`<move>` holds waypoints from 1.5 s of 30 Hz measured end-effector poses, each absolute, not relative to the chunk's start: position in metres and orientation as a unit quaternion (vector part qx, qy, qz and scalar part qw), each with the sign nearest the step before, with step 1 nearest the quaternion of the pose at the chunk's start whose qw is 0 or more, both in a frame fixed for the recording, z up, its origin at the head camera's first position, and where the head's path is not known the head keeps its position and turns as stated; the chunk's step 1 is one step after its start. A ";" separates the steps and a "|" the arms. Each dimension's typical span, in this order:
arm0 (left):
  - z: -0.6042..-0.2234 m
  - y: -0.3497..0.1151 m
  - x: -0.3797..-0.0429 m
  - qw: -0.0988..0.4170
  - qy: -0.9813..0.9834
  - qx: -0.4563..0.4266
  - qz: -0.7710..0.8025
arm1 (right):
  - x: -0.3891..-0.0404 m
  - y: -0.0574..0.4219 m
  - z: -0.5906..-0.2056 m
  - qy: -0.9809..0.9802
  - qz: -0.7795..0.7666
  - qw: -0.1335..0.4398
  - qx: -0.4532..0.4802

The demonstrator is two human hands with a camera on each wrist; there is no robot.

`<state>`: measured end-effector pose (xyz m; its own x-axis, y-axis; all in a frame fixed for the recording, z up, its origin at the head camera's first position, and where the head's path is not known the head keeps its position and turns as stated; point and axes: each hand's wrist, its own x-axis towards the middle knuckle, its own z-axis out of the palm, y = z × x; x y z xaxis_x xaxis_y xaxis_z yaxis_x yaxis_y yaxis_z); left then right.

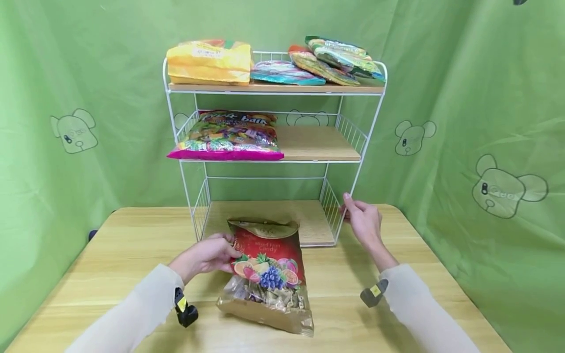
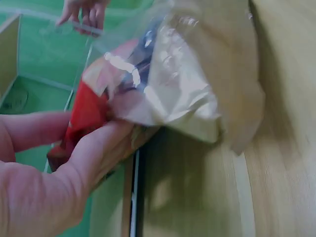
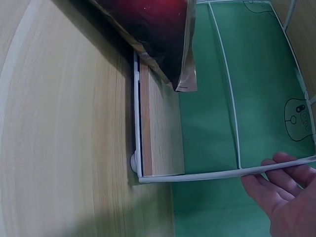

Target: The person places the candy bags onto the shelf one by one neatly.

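Note:
My left hand (image 1: pixel 213 255) grips the left edge of a red and gold bag of mixed fruit candy (image 1: pixel 275 255). The bag leans back, its top overlapping the bottom shelf (image 1: pixel 309 213) in the head view and its clear, gold-bottomed end towards me. Seen from the left wrist, the thumb lies on one side of the candy bag (image 2: pixel 182 84) and fingers on the other. My right hand (image 1: pixel 364 220) holds the front right post of the white wire rack (image 1: pixel 359 171). In the right wrist view, the fingers (image 3: pixel 286 175) curl around that post.
On the middle shelf (image 1: pixel 318 139) lies a colourful candy bag with a pink edge (image 1: pixel 229 139). A yellow bag (image 1: pixel 209 61), a blue-edged packet (image 1: pixel 287 72) and other packets (image 1: pixel 344 56) are on top. Green curtains (image 1: pixel 476 122) surround the wooden table (image 1: pixel 110 274).

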<state>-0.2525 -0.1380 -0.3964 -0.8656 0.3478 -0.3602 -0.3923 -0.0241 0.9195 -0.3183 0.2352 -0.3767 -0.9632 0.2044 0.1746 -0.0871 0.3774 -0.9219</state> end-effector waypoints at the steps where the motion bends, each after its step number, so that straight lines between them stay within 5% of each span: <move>1: -0.399 -0.141 -0.254 0.267 0.654 -0.014 0.708 | -0.318 0.236 -0.377 -0.821 0.555 0.129 -0.036; 14: -0.434 -0.147 -0.257 0.330 0.702 0.004 0.631 | -0.315 0.239 -0.379 -0.822 0.554 0.128 -0.044; 22: -0.435 -0.141 -0.254 0.415 0.636 0.030 0.650 | -0.314 0.241 -0.380 -0.818 0.559 0.133 -0.039; 45: -0.402 -0.126 -0.242 0.207 0.673 -0.009 0.710 | -0.318 0.236 -0.381 -0.817 0.558 0.140 -0.035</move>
